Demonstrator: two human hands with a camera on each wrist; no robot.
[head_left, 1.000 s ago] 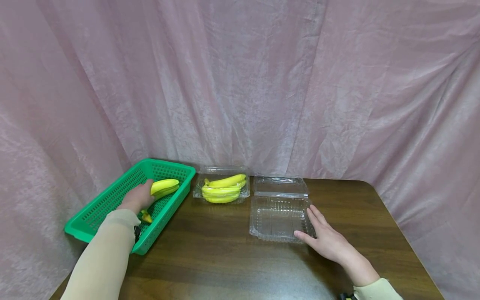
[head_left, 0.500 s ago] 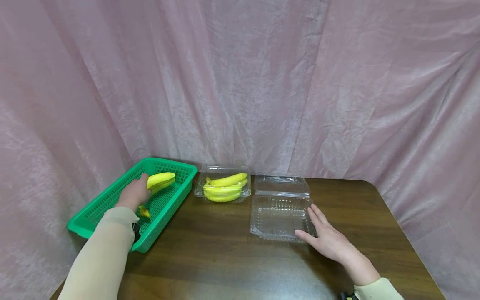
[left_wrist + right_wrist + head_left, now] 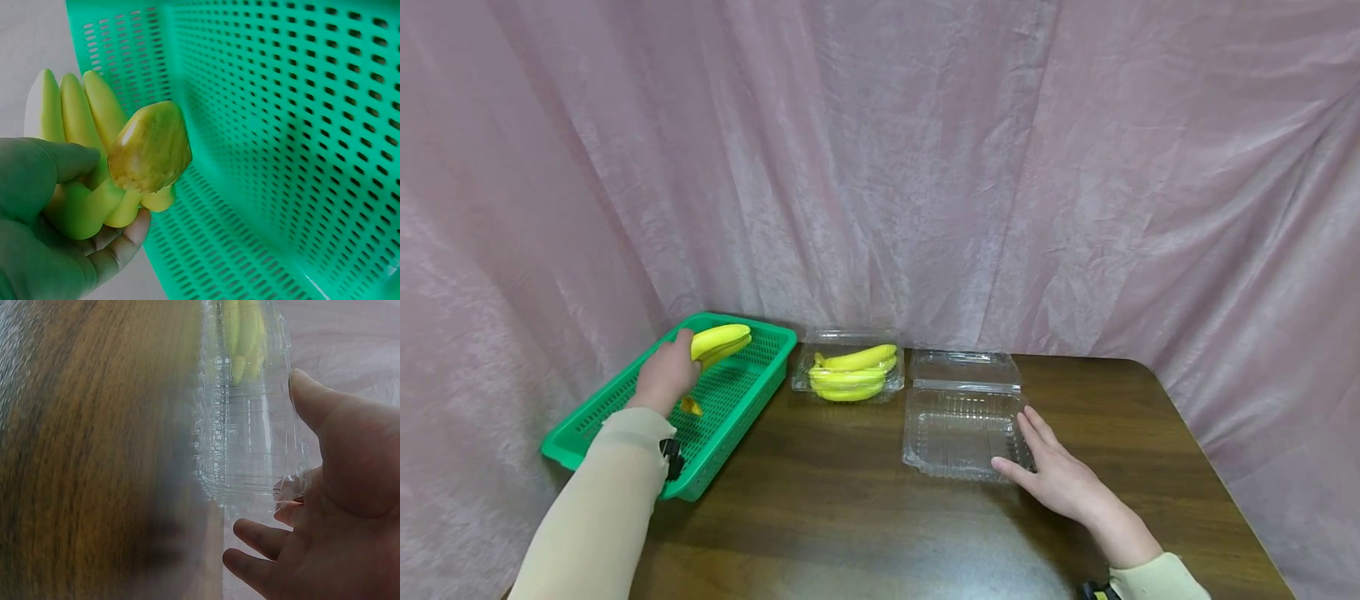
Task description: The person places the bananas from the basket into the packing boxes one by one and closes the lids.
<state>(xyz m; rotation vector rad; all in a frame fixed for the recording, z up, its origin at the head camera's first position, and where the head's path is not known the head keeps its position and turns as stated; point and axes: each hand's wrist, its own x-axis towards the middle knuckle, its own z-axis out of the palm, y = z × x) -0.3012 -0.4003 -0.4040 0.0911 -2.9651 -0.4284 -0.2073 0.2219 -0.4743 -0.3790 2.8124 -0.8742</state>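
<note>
The left hand (image 3: 666,373) has its grip closed around a banana bunch (image 3: 722,342), over the floor of the green basket (image 3: 730,434) at left. Wide in its grip, fingers spread, the right hand (image 3: 1063,479) touches the right side of an open clear container (image 3: 962,433); far left of that, another clear box (image 3: 800,382) holds bananas (image 3: 850,383) on the surface (image 3: 820,517).

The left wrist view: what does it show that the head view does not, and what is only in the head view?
Only the left wrist view: the palm side of the left hand, with thumb and fingertips on opposite sides of the banana bunch.
Only the head view: the right hand at the open clear box, the second clear box with bananas, and the wooden table.
Both: the left hand gripping the bunch at the green basket.
</note>
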